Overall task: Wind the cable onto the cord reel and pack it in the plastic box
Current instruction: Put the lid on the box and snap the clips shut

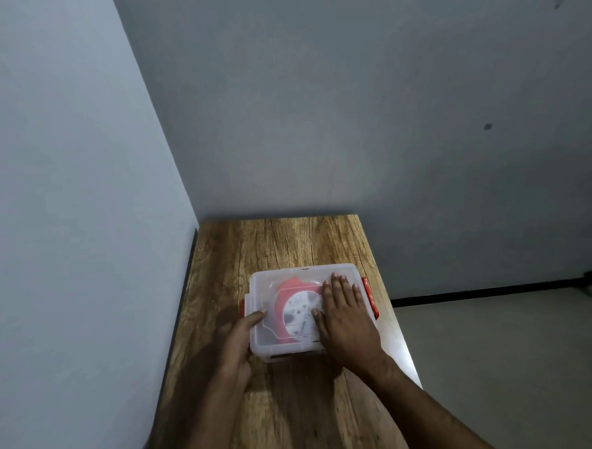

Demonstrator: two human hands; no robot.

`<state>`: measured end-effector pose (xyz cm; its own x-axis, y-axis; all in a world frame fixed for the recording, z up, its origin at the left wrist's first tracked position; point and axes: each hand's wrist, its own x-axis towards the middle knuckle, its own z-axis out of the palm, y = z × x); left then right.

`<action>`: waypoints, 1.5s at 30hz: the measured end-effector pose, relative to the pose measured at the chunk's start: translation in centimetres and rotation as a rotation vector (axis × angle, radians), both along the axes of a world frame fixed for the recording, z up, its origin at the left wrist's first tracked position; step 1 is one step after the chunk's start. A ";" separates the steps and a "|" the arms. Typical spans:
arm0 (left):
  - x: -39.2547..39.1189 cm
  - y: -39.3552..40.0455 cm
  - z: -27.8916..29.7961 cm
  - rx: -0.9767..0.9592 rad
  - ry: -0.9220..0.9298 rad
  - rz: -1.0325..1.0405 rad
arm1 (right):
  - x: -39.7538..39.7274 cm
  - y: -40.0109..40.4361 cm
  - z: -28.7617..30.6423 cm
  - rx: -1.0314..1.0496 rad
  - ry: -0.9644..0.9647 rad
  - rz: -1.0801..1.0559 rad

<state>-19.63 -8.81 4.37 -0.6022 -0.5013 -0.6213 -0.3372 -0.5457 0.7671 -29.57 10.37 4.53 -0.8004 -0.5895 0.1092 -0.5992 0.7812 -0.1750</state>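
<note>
A clear plastic box (269, 335) with its lid on sits in the middle of the wooden table (290, 413). Through the lid I see the red cord reel (293, 305) with its white round face lying inside. An orange latch (370, 297) shows on the box's right side and another orange latch (241, 307) on the left. My right hand (346, 319) lies flat on the right half of the lid, fingers spread. My left hand (237, 344) rests against the box's left side, its fingertips touching the lid edge.
The table stands in a corner, with a grey wall (63, 202) along its left edge and another behind it. To the right of the table lies bare floor (518, 367) with a black skirting strip (497, 289).
</note>
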 end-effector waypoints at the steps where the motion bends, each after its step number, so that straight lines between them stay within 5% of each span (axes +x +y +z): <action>1: -0.1 0.1 0.1 -0.097 -0.014 0.039 | 0.0 0.0 0.0 0.005 0.001 0.000; 5: -0.5 1.7 1.8 -0.667 -0.121 0.016 | -0.1 0.0 -0.2 0.012 0.013 0.006; 9: -0.5 3.0 3.4 -0.884 -0.157 -0.025 | -0.1 0.1 -0.3 0.002 0.032 0.008; 18: -1.3 3.2 4.2 -0.633 -0.102 0.138 | -0.1 0.2 -0.6 -0.018 0.036 0.020; 29: -1.0 3.6 3.9 -0.828 -0.027 0.048 | -0.3 0.1 -0.6 -0.007 -0.011 0.009; 32: -0.3 3.1 3.5 -0.803 -0.031 0.012 | -0.6 0.6 0.1 -0.092 -0.090 0.004; 36: -0.2 2.2 2.3 -0.708 -0.037 0.006 | -1.2 2.7 0.3 -0.333 0.073 -0.140; 38: -0.2 2.1 2.0 -0.632 -0.024 -0.006 | -1.6 3.8 0.0 -0.482 -0.028 -0.264; 45: -0.8 3.0 0.9 -0.430 0.039 0.020 | -1.5 5.1 -1.3 -1.138 -0.883 -0.429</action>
